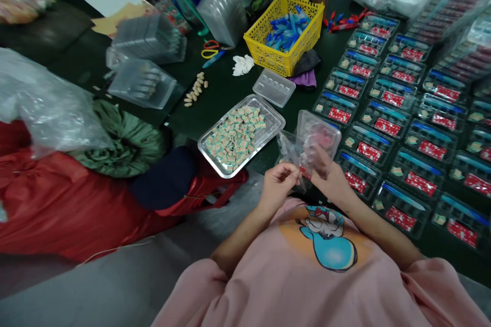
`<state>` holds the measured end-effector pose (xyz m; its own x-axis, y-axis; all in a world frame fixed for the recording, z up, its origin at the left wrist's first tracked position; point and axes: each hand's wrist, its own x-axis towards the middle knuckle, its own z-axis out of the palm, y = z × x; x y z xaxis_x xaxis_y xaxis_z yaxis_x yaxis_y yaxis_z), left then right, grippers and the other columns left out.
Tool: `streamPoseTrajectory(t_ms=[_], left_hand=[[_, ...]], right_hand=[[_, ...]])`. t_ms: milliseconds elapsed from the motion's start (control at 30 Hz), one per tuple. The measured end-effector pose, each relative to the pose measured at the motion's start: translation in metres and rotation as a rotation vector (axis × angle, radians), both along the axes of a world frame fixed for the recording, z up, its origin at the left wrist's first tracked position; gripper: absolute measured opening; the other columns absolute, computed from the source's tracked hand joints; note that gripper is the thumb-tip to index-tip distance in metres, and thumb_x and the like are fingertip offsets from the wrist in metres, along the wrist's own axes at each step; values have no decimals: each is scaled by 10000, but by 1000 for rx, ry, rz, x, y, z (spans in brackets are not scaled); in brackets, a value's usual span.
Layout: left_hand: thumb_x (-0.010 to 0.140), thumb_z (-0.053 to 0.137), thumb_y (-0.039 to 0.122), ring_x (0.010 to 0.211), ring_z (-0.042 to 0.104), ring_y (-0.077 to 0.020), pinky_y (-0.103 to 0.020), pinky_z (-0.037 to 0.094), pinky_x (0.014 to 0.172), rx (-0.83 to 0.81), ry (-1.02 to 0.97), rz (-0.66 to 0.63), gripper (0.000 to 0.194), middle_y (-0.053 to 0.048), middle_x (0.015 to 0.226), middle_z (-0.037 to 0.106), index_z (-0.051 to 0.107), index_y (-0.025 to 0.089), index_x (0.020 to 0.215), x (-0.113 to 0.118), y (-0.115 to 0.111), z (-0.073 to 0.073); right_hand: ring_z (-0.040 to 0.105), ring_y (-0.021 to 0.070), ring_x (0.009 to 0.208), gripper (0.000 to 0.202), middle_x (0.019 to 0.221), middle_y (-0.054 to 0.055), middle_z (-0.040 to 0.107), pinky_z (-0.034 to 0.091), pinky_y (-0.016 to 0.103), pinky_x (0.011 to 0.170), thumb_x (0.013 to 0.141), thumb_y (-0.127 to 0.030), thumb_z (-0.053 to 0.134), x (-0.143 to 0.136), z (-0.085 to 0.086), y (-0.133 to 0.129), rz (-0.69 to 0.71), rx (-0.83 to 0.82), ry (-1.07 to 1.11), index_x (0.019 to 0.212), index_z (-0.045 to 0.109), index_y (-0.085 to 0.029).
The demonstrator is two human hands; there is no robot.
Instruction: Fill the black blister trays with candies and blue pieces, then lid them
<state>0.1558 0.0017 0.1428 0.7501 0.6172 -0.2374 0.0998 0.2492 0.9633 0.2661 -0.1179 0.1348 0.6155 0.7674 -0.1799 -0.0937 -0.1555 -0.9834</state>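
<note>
1. Head camera view: a person's right hand point(332, 179) grips a clear plastic clamshell point(320, 135) over the near edge of a dark tabletop point(226, 82), thumb and fingers closed around its near end, a reddish item showing through.
2. The left hand point(282, 184), fingers curled and nearly closed, meets the near edge of a thin clear plastic bag point(288, 147), appearing to pinch the film between thumb and fingertips.
3. The bag lies between the two hands, just left of the clamshell and overlapping its side. The clamshell extends forward from the right hand, the nearer of the pair; fingers hide its near end, so its long axis cannot be told.
4. Forward and left of the left hand, a shallow silvery tray point(271, 134) carries small beige-and-green pieces point(241, 135), its long axis slanting from near left to far right.
5. Beyond stands a yellow basket point(268, 59) of blue pens point(287, 30); to the right, rows of filled clear packs point(388, 118) cover the tabletop.
</note>
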Motion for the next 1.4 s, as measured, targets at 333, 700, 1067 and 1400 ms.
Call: streamPoseTrajectory(t_ms=[333, 700, 1067, 1400], left_hand=[[692, 812, 308, 548, 495, -58, -179, 422, 557, -259, -240, 279, 272, 21, 644, 578, 579, 171, 662, 10, 15, 5], [653, 841, 305, 680, 629, -69, -154, 485, 646, -563, -24, 332, 267, 0, 720, 660, 631, 152, 717, -1, -16, -53], [696, 795, 247, 699, 651, -98, -186, 494, 655, -677, 133, 341, 199, -35, 743, 688, 649, 138, 776, -16, -19, -69], [835, 661, 411, 988, 631, -241, -392, 478, 907, 610, 194, -81, 212, -96, 1007, 694, 698, 211, 895, -29, -7, -51]], right_hand=[[635, 220, 1149, 748, 1314, 43, 628, 560, 395, 934, 755, -289, 713, 73, 2, -25, -466, 231, -49, 1446, 426, -313], [670, 215, 1065, 749, 1232, 31, 672, 588, 403, 880, 661, -249, 797, 81, -14, -47, -627, 285, 46, 1357, 536, -338], [673, 197, 1064, 736, 1232, 18, 674, 590, 375, 890, 718, -260, 769, 74, -20, -47, -569, 253, 29, 1395, 499, -358], [661, 216, 1106, 741, 1270, 22, 652, 576, 402, 936, 753, -325, 762, 72, -22, -48, -534, 212, -100, 1428, 458, -359]])
